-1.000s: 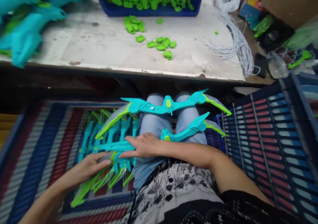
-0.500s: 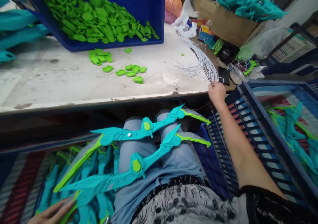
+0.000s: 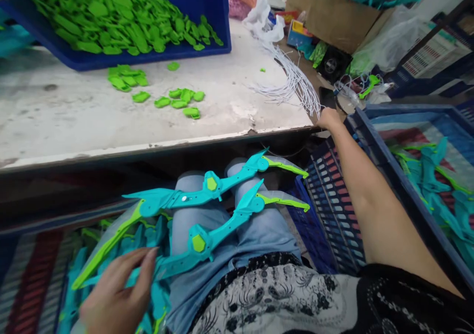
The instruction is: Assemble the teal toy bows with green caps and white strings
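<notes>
Two teal toy bows with lime-green tips lie across my lap: the far bow [image 3: 207, 188] and the near bow [image 3: 207, 240]. My left hand [image 3: 114, 294] hovers over the near bow's left limb with fingers loosely spread, close to it or just touching. My right hand [image 3: 328, 119] is stretched out to the table's front right corner, at the end of a bundle of white strings [image 3: 292, 84]. Its fingers are curled, and what they grip is hidden.
A white worktable [image 3: 74, 121] carries a blue bin [image 3: 207, 8] of green plastic parts and loose green pieces [image 3: 177, 99]. Blue crates [image 3: 374, 141] stand at my right with teal bows inside. More bows fill a crate [image 3: 44, 274] at my left. A cardboard box [image 3: 340, 20] sits behind.
My right hand left the bow on my lap and reached out to the white strings at the table corner. My left hand let go of the bows on the left and rose over the near bow.
</notes>
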### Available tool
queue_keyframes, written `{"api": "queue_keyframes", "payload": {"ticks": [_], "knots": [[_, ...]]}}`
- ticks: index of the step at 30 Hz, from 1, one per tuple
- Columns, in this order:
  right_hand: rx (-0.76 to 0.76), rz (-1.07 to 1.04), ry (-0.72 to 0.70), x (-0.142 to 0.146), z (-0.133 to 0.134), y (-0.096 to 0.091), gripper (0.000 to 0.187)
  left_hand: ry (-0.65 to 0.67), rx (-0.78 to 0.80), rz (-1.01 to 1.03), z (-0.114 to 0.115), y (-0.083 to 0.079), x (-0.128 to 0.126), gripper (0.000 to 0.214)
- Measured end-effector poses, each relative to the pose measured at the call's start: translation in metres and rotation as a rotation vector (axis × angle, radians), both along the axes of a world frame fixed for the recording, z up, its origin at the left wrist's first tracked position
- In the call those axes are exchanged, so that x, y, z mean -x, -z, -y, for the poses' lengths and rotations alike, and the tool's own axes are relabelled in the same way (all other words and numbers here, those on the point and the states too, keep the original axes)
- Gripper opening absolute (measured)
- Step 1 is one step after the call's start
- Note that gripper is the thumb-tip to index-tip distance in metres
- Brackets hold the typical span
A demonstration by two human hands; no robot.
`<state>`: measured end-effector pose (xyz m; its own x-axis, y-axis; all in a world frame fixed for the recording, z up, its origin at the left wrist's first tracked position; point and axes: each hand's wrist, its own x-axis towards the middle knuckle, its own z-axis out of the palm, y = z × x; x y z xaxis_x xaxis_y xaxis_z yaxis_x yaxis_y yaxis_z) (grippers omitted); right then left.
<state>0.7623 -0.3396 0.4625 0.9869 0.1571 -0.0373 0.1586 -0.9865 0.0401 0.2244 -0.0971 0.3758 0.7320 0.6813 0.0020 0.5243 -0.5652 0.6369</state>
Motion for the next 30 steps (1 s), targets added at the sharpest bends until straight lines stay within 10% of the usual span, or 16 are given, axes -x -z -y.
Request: {"api": "queue_keyframes", "payload": {"ticks": [5, 12, 19, 30], "knots": [[-0.466, 0.016, 0.019, 0.03, 0.018, 0.007, 0.034, 0.246, 0.148, 0.201, 0.055, -0.018, -0.088, 0.019], [-1.247, -0.606, 0.134, 0.15, 0.074, 0.046, 0.021, 0.626, 0.868, -0.034, 0.116, 0.019, -0.145, 0.02], [-1.168, -0.289, 0.153, 0.275, 0.14, 0.099, 0.017, 0.224, 1.607, -0.323, 0.191, 0.051, -0.198, 0.033], [-0.85, 0.252, -0.369, 0.293, 0.13, 0.12, 0.011, 0.126, 1.664, -0.266, 0.222, 0.055, -0.223, 0.015]]}}
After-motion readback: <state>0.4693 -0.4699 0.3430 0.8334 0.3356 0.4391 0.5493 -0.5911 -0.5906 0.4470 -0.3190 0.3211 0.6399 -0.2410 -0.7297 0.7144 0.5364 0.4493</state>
